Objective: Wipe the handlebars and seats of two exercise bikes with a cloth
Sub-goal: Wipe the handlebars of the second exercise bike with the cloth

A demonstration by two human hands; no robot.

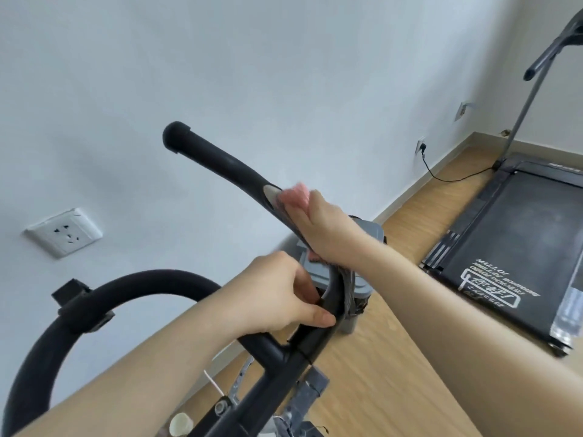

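A black exercise-bike handlebar (217, 159) rises from the lower centre toward the upper left, ending in a rounded cap. My right hand (328, 228) presses a pink cloth (295, 197) around the bar's middle, beside an oval silver sensor patch. My left hand (284, 294) grips the curved lower part of the same bar, thumb over its front. A second curved black grip (94, 298) arcs at the lower left. No seat is in view.
A white wall with a socket (64, 231) stands close behind the bars. A grey lidded bin (362, 279) sits on the wood floor below my hands. A black treadmill (517, 247) lies at the right, its cable plugged into a wall outlet.
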